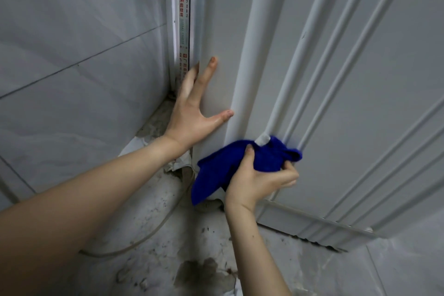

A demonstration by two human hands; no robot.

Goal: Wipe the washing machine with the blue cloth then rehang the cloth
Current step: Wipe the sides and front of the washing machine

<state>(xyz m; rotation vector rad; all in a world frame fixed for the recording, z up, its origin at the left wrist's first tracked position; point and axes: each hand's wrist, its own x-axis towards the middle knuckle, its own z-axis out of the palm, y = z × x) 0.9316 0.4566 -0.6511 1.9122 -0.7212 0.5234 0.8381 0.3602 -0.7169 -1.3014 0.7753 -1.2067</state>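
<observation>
The white washing machine [336,94] fills the right side, seen from low down, with raised ribs running along its side panel. My right hand [254,182] grips the bunched blue cloth [223,170] and presses it against the lower corner of the machine, at the foot of a white hose [295,65]. My left hand [194,103] lies flat with fingers spread on the machine's rounded corner edge, holding nothing. Part of the cloth hangs down below my right hand.
Grey tiled wall [72,55] stands on the left. A white frame strip with red print [182,14] runs up the corner. The floor [192,259] below is dirty and stained, with a thick grey drain hose [144,214] and a thin cable lying across it.
</observation>
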